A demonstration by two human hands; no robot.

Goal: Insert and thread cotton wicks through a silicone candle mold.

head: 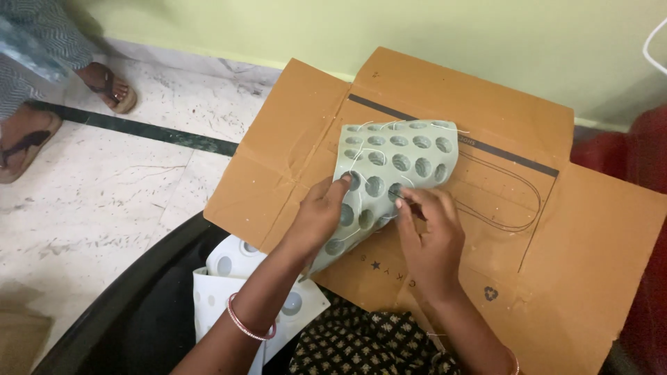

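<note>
A pale green fabric piece (406,156) with rows of oval cut-outs lies curled on a flattened brown cardboard sheet (590,229). Thin white threads trail across its top edge. My left hand (319,212) grips the fabric's left edge, thumb on top. My right hand (431,236) pinches the fabric near its middle lower edge, fingertips close together as if on a thread or needle too small to make out.
White sheets with grey oval spots (229,285) sit below the cardboard in a black tub (132,298). Another person's sandalled feet (104,87) stand on the marble floor at top left. A dark red cloth (643,149) lies at the right edge.
</note>
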